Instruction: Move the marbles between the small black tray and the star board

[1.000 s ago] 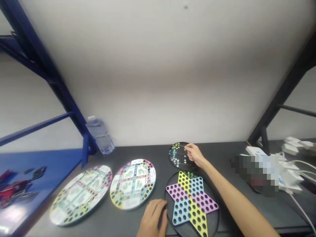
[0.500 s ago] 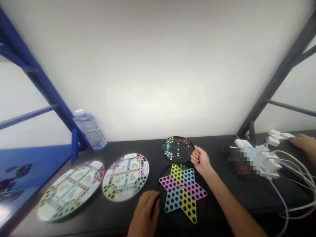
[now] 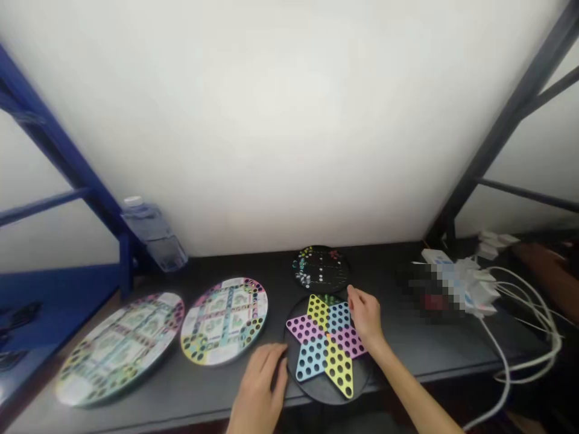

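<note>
A star-shaped Chinese checkers board (image 3: 319,335) in yellow, pink and blue, full of round holes, lies on a round black base (image 3: 328,398). My left hand (image 3: 260,383) rests at the left rim of that base, its fingers bent and the thumb apart. Over the upper right of the star is my right hand (image 3: 367,316), fingers curled together. Whatever it may be pinching is hidden. Behind the star lies a smaller round black board (image 3: 328,271) with coloured and white pieces along its left side and top.
Two round printed game boards (image 3: 226,322) (image 3: 122,349) lie to the left. A clear bottle (image 3: 156,232) leans by the blue frame (image 3: 81,169). At right are a blurred-out item (image 3: 434,295), white plugs and cables (image 3: 547,337), and another person's hand (image 3: 538,259).
My right hand has come down from the edge of the small black board to the star's upper right. My left hand stays by the base. The view has shifted slightly.
</note>
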`<action>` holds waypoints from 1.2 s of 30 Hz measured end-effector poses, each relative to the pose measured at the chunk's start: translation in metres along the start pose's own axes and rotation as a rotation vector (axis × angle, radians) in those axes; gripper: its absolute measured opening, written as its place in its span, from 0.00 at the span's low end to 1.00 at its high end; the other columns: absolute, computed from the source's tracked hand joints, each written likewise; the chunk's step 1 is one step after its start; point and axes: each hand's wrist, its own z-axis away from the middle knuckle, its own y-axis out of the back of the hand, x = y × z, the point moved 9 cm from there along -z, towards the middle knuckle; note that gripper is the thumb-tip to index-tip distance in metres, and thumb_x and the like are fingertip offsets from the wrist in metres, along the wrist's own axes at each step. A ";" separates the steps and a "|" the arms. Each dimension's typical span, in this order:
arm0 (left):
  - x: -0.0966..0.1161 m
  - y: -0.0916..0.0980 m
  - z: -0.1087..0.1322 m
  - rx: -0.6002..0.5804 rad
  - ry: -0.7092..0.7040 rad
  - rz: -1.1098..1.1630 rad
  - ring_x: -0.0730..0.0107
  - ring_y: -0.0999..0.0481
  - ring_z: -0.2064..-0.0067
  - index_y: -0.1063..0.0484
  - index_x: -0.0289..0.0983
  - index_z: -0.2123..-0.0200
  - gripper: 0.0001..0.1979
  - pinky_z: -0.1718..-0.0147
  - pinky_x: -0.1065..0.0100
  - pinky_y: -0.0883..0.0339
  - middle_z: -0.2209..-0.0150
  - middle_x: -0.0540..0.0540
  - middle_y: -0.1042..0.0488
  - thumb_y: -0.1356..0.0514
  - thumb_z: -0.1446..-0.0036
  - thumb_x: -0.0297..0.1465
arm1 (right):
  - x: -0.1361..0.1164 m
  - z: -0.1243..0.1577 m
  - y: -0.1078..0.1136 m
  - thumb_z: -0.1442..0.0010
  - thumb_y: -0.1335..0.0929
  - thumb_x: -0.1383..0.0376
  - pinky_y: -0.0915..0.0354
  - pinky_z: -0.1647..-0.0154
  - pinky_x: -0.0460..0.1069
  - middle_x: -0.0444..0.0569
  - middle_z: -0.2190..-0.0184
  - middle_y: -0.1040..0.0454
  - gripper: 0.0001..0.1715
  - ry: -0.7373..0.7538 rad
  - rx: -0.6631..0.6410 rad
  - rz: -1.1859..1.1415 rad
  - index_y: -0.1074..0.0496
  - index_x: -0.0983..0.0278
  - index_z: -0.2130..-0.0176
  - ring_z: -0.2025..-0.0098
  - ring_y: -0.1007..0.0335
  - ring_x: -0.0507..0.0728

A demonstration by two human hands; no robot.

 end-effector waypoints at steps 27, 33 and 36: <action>-0.002 0.005 0.000 0.012 -0.016 -0.025 0.62 0.22 0.49 0.28 0.41 0.48 0.14 0.49 0.60 0.25 0.51 0.41 0.24 0.46 0.34 0.33 | -0.003 0.007 -0.002 0.35 0.39 0.49 0.44 0.73 0.47 0.44 0.81 0.33 0.28 0.024 -0.096 -0.017 0.32 0.63 0.78 0.77 0.38 0.53; 0.060 -0.010 0.008 0.104 -0.237 -0.233 0.51 0.31 0.38 0.34 0.38 0.39 0.22 0.44 0.52 0.29 0.40 0.36 0.31 0.45 0.35 0.30 | -0.004 0.004 -0.003 0.36 0.40 0.52 0.46 0.73 0.47 0.44 0.83 0.35 0.26 0.020 -0.083 0.084 0.32 0.63 0.79 0.77 0.39 0.54; 0.102 -0.043 0.021 0.040 -0.536 -0.301 0.51 0.30 0.39 0.33 0.37 0.40 0.23 0.47 0.56 0.26 0.41 0.38 0.29 0.44 0.38 0.27 | -0.007 0.003 -0.005 0.35 0.40 0.52 0.45 0.72 0.47 0.44 0.82 0.34 0.26 0.022 -0.082 0.087 0.32 0.62 0.79 0.76 0.38 0.54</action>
